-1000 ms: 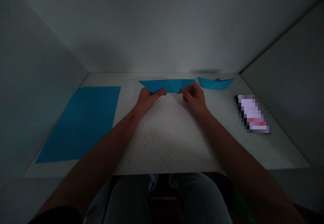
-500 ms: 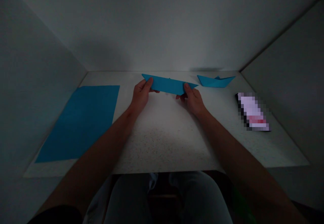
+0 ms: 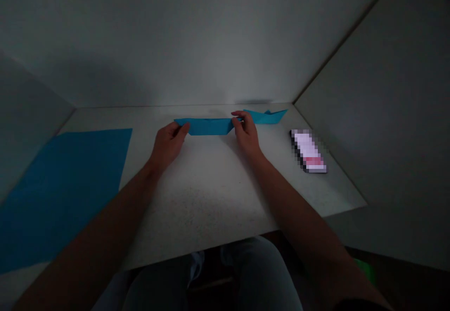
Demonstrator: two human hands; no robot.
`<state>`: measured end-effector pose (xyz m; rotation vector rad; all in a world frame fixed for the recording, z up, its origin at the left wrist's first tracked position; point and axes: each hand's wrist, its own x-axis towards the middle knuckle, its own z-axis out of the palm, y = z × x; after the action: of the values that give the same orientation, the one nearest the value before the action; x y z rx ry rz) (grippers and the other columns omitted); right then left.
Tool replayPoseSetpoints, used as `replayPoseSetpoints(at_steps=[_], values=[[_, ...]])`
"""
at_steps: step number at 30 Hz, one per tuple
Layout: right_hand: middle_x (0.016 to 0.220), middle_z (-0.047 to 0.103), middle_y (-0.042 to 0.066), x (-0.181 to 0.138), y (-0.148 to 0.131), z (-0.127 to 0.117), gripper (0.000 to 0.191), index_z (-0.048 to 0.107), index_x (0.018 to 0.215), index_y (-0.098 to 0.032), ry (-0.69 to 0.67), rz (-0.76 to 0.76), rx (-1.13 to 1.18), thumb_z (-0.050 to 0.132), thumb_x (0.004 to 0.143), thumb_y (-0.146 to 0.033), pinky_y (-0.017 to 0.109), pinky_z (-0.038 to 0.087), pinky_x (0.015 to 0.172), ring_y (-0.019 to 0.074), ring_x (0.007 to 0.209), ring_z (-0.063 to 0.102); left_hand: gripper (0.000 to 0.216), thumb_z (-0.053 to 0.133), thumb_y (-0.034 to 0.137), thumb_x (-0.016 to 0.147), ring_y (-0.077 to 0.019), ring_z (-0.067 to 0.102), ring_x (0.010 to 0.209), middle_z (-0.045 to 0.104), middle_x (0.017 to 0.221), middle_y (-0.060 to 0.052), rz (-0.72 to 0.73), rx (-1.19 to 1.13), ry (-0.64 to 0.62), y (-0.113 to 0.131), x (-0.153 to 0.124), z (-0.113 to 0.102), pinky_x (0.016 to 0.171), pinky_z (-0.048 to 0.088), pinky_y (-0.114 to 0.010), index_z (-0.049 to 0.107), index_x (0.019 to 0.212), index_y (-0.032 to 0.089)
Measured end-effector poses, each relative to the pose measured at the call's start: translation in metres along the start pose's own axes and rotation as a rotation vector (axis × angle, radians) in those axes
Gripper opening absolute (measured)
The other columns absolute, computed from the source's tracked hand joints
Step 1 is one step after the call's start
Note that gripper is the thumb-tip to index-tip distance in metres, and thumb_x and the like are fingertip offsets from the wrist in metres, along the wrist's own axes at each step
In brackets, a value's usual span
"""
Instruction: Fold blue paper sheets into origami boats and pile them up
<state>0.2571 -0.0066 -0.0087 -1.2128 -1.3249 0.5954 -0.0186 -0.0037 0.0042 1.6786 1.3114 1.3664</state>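
At the back of the table (image 3: 211, 193) my left hand (image 3: 168, 143) and right hand (image 3: 246, 135) pinch the ends of the folded blue paper boat (image 3: 207, 126), mid-shaping, and next I'd say it needs gently pulling open.

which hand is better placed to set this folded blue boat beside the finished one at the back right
Right, probably. The right hand pinches the folded boat's right end, next to the finished boat. The left hand holds the opposite end, farther away.
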Motion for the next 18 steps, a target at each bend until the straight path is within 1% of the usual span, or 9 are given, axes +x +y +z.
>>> replayPoseSetpoints(at_steps=[1,3,5,7,9,11,13,16,18], values=[[0.104,0.065,0.004,0.004,0.002,-0.006,0.051,0.068,0.126,-0.030,0.050,-0.024,-0.023,0.068,0.101,-0.075,0.033,0.053,0.070,0.0179,0.077,0.056,0.049,0.077,0.055,0.098,-0.0147,0.046,0.051,0.055,0.054,0.002,-0.008,0.014,-0.020,0.000,0.000,0.000,0.050,0.033,-0.029,0.064,0.063,0.024],[0.112,0.064,0.005,0.015,0.008,-0.026,0.041,0.067,0.130,-0.030,0.164,-0.048,-0.097,0.069,0.103,-0.061,0.033,0.056,0.077,0.0190,0.085,0.059,0.041,0.073,0.052,0.099,-0.0149,0.047,0.049,0.057,0.054,0.001,-0.021,0.042,-0.070,0.000,-0.001,0.002,0.049,0.033,-0.029,0.072,0.069,0.024],[0.121,0.061,0.009,0.024,0.016,-0.050,0.033,0.069,0.130,-0.029,0.277,-0.059,-0.241,0.067,0.104,-0.048,0.037,0.060,0.091,0.0229,0.104,0.063,0.036,0.069,0.049,0.100,-0.0155,0.050,0.050,0.061,0.057,0.000,-0.029,0.065,-0.115,0.000,-0.001,0.003,0.050,0.036,-0.029,0.077,0.077,0.023],[0.132,0.057,0.013,0.029,0.024,-0.073,0.031,0.074,0.128,-0.025,0.353,-0.031,-0.428,0.068,0.100,-0.036,0.045,0.058,0.109,0.0282,0.125,0.061,0.027,0.068,0.046,0.101,-0.0155,0.054,0.053,0.070,0.066,-0.002,-0.042,0.060,-0.121,0.000,0.000,0.003,0.053,0.040,-0.029,0.079,0.092,0.023],[0.137,0.054,0.015,0.030,0.032,-0.086,0.035,0.077,0.127,-0.023,0.374,0.045,-0.583,0.072,0.093,-0.029,0.054,0.053,0.120,0.0317,0.134,0.058,0.027,0.070,0.043,0.100,-0.0151,0.058,0.055,0.078,0.078,-0.002,-0.066,0.029,-0.087,-0.002,0.001,0.004,0.056,0.044,-0.029,0.075,0.116,0.022],[0.138,0.054,0.016,0.027,0.036,-0.091,0.037,0.079,0.126,-0.023,0.363,0.132,-0.693,0.076,0.089,-0.028,0.063,0.049,0.122,0.0350,0.134,0.057,0.044,0.073,0.041,0.099,-0.0146,0.059,0.056,0.081,0.085,-0.002,-0.094,-0.006,-0.041,-0.004,0.002,0.004,0.057,0.045,-0.028,0.066,0.138,0.022],[0.139,0.056,0.017,0.024,0.037,-0.090,0.035,0.080,0.124,-0.023,0.346,0.189,-0.768,0.078,0.089,-0.029,0.069,0.046,0.120,0.0379,0.132,0.056,0.055,0.075,0.041,0.097,-0.0142,0.060,0.056,0.081,0.089,-0.002,-0.108,-0.022,-0.011,-0.005,0.002,0.004,0.057,0.046,-0.028,0.060,0.147,0.022],[0.143,0.057,0.019,0.023,0.032,-0.084,0.027,0.081,0.119,-0.023,0.315,0.165,-0.828,0.075,0.094,-0.033,0.070,0.045,0.116,0.0402,0.132,0.055,0.051,0.076,0.040,0.097,-0.0144,0.059,0.059,0.076,0.090,-0.001,-0.082,0.042,0.020,-0.005,0.001,0.003,0.060,0.046,-0.029,0.065,0.144,0.024],[0.143,0.059,0.020,0.023,0.025,-0.078,0.022,0.081,0.115,-0.024,0.262,0.067,-0.833,0.073,0.099,-0.037,0.067,0.045,0.115,0.0403,0.133,0.054,0.040,0.075,0.039,0.098,-0.0159,0.058,0.063,0.071,0.085,0.000,-0.051,0.145,0.015,-0.004,0.001,0.001,0.066,0.048,-0.031,0.072,0.135,0.024]])
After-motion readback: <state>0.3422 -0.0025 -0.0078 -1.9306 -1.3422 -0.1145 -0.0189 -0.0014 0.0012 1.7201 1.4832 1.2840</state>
